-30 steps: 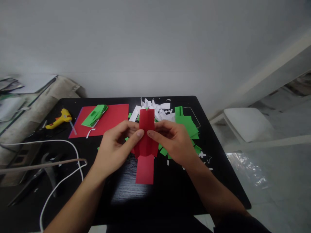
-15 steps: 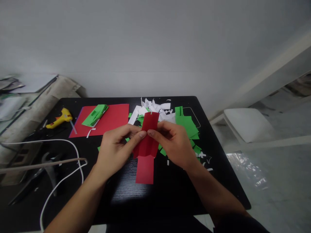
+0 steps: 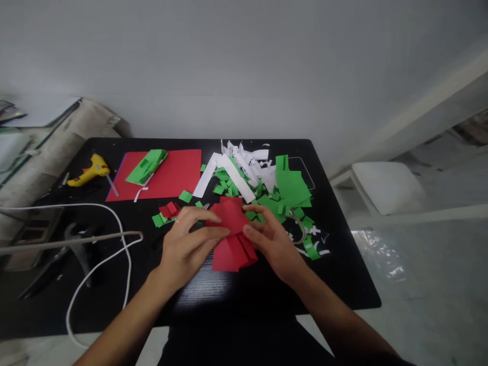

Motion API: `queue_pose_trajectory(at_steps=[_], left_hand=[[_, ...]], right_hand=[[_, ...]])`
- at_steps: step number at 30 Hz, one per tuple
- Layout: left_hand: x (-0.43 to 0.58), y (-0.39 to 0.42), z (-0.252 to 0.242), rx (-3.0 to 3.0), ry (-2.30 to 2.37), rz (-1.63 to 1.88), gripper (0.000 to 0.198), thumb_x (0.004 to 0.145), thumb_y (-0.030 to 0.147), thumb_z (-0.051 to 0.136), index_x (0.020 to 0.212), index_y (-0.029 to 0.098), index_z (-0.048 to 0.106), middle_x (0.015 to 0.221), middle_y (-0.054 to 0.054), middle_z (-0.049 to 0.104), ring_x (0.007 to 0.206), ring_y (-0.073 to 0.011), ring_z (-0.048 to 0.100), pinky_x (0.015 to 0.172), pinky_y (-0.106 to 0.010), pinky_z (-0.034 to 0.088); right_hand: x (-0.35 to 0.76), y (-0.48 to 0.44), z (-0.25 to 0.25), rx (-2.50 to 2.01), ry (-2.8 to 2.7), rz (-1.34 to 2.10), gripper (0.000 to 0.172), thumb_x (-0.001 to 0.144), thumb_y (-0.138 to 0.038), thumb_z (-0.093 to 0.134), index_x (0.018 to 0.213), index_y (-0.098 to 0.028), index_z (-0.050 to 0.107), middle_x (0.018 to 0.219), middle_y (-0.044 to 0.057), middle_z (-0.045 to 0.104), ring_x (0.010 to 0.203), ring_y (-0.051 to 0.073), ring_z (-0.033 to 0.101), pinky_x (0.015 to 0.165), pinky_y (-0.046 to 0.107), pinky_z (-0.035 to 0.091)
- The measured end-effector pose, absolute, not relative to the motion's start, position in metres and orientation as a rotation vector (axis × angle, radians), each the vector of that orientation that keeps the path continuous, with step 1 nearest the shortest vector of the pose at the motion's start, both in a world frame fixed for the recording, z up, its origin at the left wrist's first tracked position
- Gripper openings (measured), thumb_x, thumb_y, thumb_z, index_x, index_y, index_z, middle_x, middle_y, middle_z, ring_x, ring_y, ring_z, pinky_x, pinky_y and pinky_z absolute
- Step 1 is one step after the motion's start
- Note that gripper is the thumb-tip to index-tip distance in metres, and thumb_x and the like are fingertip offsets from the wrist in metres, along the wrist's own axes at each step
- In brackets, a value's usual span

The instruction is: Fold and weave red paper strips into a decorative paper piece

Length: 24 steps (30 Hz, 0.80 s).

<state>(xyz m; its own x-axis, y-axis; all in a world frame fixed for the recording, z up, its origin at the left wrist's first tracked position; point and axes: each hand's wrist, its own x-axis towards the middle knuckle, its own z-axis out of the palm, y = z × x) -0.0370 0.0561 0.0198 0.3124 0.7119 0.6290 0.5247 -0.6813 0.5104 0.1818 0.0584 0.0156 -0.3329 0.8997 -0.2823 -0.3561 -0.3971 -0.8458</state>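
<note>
Over the black table point(image 3: 267, 290), before the grey wall point(image 3: 244, 61), I see left hand point(image 3: 185, 249) and right hand point(image 3: 276, 244) both holding red strips point(image 3: 226, 254).

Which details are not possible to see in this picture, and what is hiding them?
All in the head view:
- Parts of the folded red paper: covered by the left hand and right hand.
- Number of pieces in the green stack: layers overlap.
- Any lettering on the yellow glue gun: too small.
- The left forearm's end: cut off by bottom edge.
</note>
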Motion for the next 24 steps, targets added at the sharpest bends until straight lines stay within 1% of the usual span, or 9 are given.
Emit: queue_pose_trajectory(at_steps=[2, 5, 7, 9, 11, 15, 18, 21, 24], left_hand=[[-0.034, 0.046, 0.007, 2.360, 1.123, 1.286, 0.024, 0.091, 0.003, 0.073, 0.105, 0.023, 0.078, 0.103, -0.005, 0.069, 0.096, -0.0192, 0.065, 0.086, -0.035, 0.050], [-0.027, 0.031, -0.006, 2.234, 1.224, 1.311, 0.028, 0.092, 0.004, 0.072, 0.111, 0.025, 0.076, 0.106, -0.004, 0.067, 0.099, -0.0183, 0.064, 0.089, -0.033, 0.051], [-0.020, 0.021, -0.012, 1.949, 1.360, 1.369, 0.025, 0.093, 0.007, 0.070, 0.112, 0.023, 0.071, 0.104, -0.003, 0.067, 0.100, -0.0175, 0.065, 0.091, -0.031, 0.051], [-0.012, 0.012, -0.016, 1.533, 1.380, 1.411, 0.013, 0.096, 0.015, 0.068, 0.106, 0.023, 0.064, 0.095, -0.001, 0.065, 0.092, -0.0157, 0.064, 0.085, -0.028, 0.052], [-0.005, 0.006, -0.018, 1.285, 1.305, 1.255, 0.006, 0.098, 0.025, 0.067, 0.101, 0.021, 0.064, 0.086, 0.000, 0.065, 0.080, -0.0140, 0.063, 0.075, -0.024, 0.052], [0.001, 0.001, -0.018, 1.118, 1.271, 1.080, 0.024, 0.095, 0.038, 0.070, 0.084, 0.018, 0.065, 0.066, 0.004, 0.058, 0.060, -0.0104, 0.054, 0.059, -0.020, 0.045], [0.000, 0.004, -0.017, 1.115, 1.314, 1.068, 0.033, 0.093, 0.040, 0.070, 0.072, 0.017, 0.062, 0.061, 0.003, 0.059, 0.056, -0.0101, 0.054, 0.057, -0.020, 0.045], [-0.002, 0.006, -0.015, 1.120, 1.309, 1.036, 0.034, 0.092, 0.040, 0.071, 0.068, 0.018, 0.060, 0.059, 0.003, 0.060, 0.055, -0.0102, 0.055, 0.056, -0.020, 0.045], [-0.004, 0.006, -0.015, 1.137, 1.317, 1.000, 0.034, 0.092, 0.038, 0.070, 0.067, 0.018, 0.060, 0.056, 0.003, 0.059, 0.052, -0.0099, 0.054, 0.054, -0.020, 0.045]], right_hand=[[0.179, 0.049, 0.008, -0.980, -0.910, 1.844, 0.046, 0.079, -0.036, 0.090, 0.118, -0.031, 0.065, 0.090, -0.003, 0.076, 0.082, 0.016, 0.075, 0.078, 0.030, 0.062], [0.179, 0.042, 0.003, -1.076, -1.037, 1.720, 0.024, 0.076, -0.035, 0.092, 0.092, -0.025, 0.076, 0.088, 0.000, 0.077, 0.085, 0.016, 0.074, 0.082, 0.029, 0.061], [0.180, 0.040, 0.000, -1.125, -1.054, 1.656, 0.019, 0.075, -0.033, 0.092, 0.086, -0.024, 0.078, 0.086, 0.000, 0.077, 0.084, 0.016, 0.074, 0.083, 0.029, 0.061], [0.180, 0.038, -0.001, -1.152, -1.063, 1.611, 0.017, 0.076, -0.031, 0.091, 0.085, -0.024, 0.079, 0.085, -0.001, 0.078, 0.082, 0.015, 0.074, 0.082, 0.029, 0.061], [0.178, 0.035, -0.002, -1.161, -1.088, 1.574, 0.014, 0.077, -0.028, 0.090, 0.084, -0.024, 0.079, 0.083, -0.001, 0.078, 0.079, 0.015, 0.074, 0.079, 0.028, 0.060], [0.173, 0.028, -0.006, -1.146, -1.126, 1.564, 0.008, 0.081, -0.024, 0.085, 0.085, -0.024, 0.079, 0.082, -0.002, 0.078, 0.077, 0.014, 0.073, 0.077, 0.027, 0.059], [0.171, 0.026, -0.008, -1.130, -1.167, 1.558, 0.008, 0.085, -0.023, 0.081, 0.093, -0.025, 0.079, 0.087, -0.001, 0.079, 0.081, 0.015, 0.074, 0.079, 0.027, 0.060], [0.172, 0.026, -0.010, -1.131, -1.209, 1.516, 0.011, 0.090, -0.023, 0.074, 0.100, -0.025, 0.079, 0.096, 0.001, 0.080, 0.089, 0.016, 0.075, 0.084, 0.028, 0.060], [0.173, 0.029, -0.011, -1.164, -1.226, 1.499, 0.009, 0.090, -0.024, 0.074, 0.097, -0.025, 0.080, 0.096, 0.001, 0.081, 0.089, 0.016, 0.076, 0.084, 0.029, 0.060]])
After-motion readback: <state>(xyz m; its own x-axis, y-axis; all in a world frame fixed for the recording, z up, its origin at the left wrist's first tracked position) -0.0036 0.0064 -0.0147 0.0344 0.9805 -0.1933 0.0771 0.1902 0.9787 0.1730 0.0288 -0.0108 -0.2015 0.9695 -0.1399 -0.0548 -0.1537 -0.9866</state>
